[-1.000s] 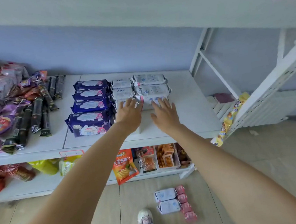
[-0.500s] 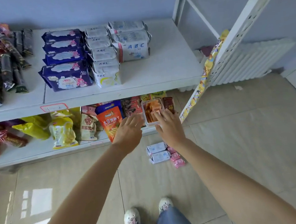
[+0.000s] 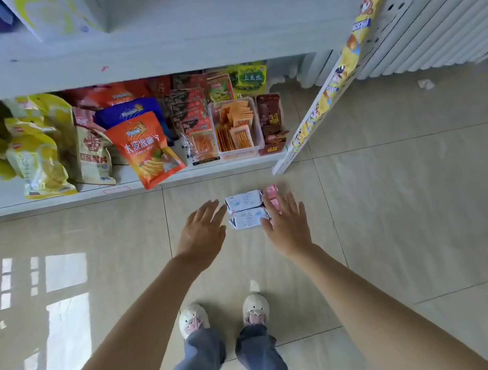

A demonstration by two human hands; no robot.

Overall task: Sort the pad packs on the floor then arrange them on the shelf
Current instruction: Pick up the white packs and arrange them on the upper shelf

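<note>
Two white pad packs lie side by side on the tiled floor, the far one and the near one. Small pink packs lie to their right, partly hidden by my right hand. That hand hovers over them with fingers spread and holds nothing. My left hand is spread just left of the white packs, also empty. The upper shelf board fills the top of the view, with pack corners at its far left.
The lower shelf holds snack bags, an orange chip bag leaning over its edge, and a clear tub of sachets. A slanted white shelf post and a radiator stand right. My shoes are below.
My hands left the packs on the upper shelf and dropped to the floor. The view tilted down, so both hands now flank the white packs on the tiles.
</note>
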